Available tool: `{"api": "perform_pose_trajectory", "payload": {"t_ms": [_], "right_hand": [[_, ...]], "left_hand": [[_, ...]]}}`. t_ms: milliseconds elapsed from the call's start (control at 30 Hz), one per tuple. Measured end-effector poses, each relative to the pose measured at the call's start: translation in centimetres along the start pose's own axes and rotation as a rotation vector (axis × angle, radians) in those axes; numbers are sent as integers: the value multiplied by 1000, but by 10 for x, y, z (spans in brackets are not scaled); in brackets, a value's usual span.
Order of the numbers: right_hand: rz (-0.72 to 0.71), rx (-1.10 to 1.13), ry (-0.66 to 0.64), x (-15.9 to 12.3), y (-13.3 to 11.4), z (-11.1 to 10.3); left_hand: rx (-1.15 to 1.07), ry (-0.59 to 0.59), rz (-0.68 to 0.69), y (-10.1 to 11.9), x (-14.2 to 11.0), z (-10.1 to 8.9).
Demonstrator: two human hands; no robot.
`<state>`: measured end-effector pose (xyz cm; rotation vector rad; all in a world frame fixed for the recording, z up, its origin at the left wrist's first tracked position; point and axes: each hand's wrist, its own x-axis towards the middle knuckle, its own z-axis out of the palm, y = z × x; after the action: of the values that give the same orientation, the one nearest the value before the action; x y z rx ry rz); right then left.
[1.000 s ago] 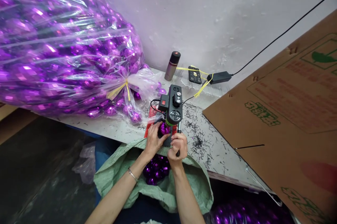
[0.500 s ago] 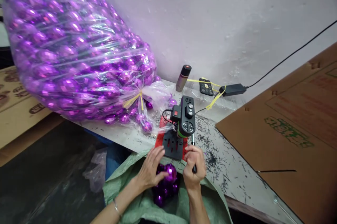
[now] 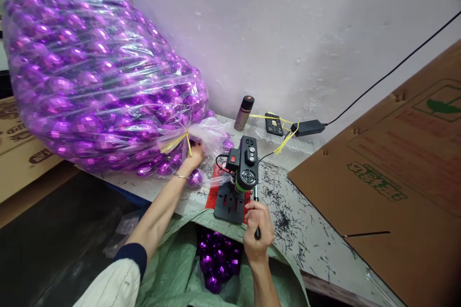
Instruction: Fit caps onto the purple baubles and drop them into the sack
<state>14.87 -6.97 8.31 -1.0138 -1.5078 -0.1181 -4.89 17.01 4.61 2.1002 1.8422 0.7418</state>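
Note:
My left hand (image 3: 196, 153) reaches in at the opening of a big clear plastic bag (image 3: 108, 71) of shiny purple baubles, just under its yellow tie (image 3: 176, 141). Its fingers are hidden by plastic and baubles, so any grip on one does not show. My right hand (image 3: 258, 230) is closed round the black-ended lever handle (image 3: 257, 234) of a small black bench press (image 3: 248, 163) with a fan grille and a slotted base plate (image 3: 229, 203). Below the press, a green woven sack (image 3: 173, 254) lies open with loose purple baubles (image 3: 219, 259) inside.
A bottle with a black cap (image 3: 244, 113), a small black device (image 3: 274, 124) and a black power adapter (image 3: 309, 127) with a cable stand near the wall. Short black bits (image 3: 283, 220) litter the table. A cardboard box (image 3: 396, 167) is at the right, another (image 3: 25, 153) at the left.
My left hand has moved from above the sack up and left to the bag's opening. A bauble near that hand above the sack is gone from there. My right hand stays on the lever.

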Motion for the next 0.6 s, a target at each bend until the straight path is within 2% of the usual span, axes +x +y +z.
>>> {"api": "perform_pose_trajectory", "payload": {"t_ms": [100, 167, 233, 300, 367, 467, 600], "right_hand": [[-15, 5, -2, 0, 1, 0], [-16, 13, -3, 0, 2, 1], [-6, 23, 3, -1, 2, 2], [8, 31, 15, -1, 2, 2], [20, 32, 22, -1, 1, 3], [25, 26, 18, 4, -1, 2], [31, 22, 14, 16, -4, -2]], "left_hand": [[7, -23, 24, -5, -26, -10], [-66, 14, 86, -9, -52, -21], [-224, 80, 107, -12, -84, -31], [-440, 102, 41, -11, -119, -35], [-679, 77, -61, -6, -152, -29], [-980, 7, -212, 5, -187, -8], [-1230, -76, -354, 24, -200, 23]]}}
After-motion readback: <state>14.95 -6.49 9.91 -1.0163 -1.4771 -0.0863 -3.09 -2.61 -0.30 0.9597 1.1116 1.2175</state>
